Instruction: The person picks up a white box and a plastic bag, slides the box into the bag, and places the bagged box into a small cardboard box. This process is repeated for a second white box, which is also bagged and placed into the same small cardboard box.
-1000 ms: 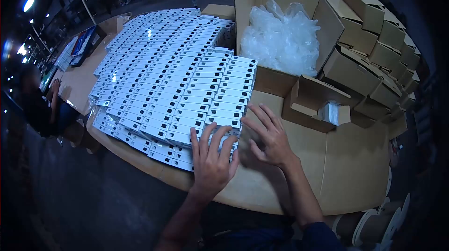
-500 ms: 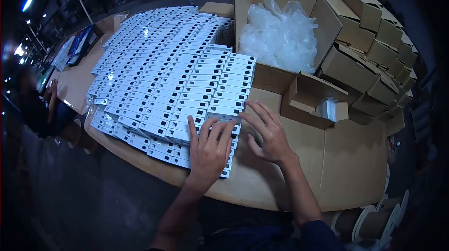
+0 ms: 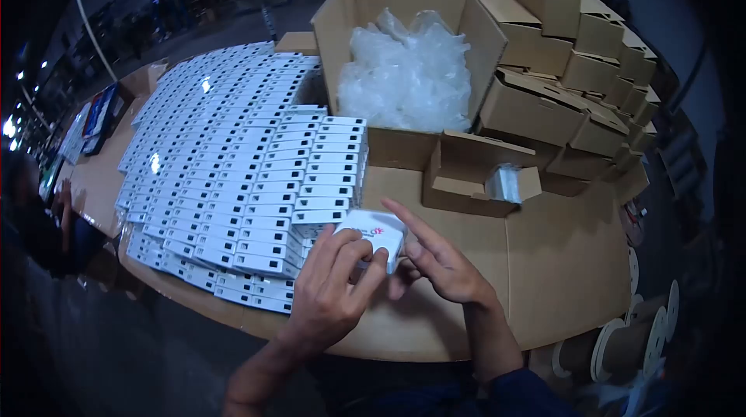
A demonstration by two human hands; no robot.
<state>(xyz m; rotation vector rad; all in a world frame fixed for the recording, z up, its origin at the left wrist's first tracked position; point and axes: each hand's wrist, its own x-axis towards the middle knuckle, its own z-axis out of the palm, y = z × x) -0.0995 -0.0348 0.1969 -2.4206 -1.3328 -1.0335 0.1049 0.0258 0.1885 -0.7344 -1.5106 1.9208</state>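
A small white plastic box [image 3: 374,229] with a pinkish-red logo and small print on its face is tilted up in front of me. My left hand [image 3: 332,281] grips it, fingers bent over its left and lower edges; the thumb is hidden. At the box's right edge is my right hand [image 3: 444,265], its index finger stretched past the top corner and the other fingers spread lower down. Whether it bears any of the weight I cannot tell. Left of my hands, rows of similar white boxes [image 3: 256,160] with dark square openings are stacked in layers.
Behind the rows, a large carton [image 3: 486,36] holds clear plastic bags [image 3: 408,67]. An open small carton [image 3: 466,198] with a wrapped item [image 3: 505,184] stands to the right, before piled brown cartons [image 3: 536,102]. Spools [image 3: 633,347] sit lower right; another person [image 3: 47,215] is far left.
My left hand has lifted a white box off the front of the right-hand row and tipped its face up. My right hand has come to its right side. The view has shifted right.
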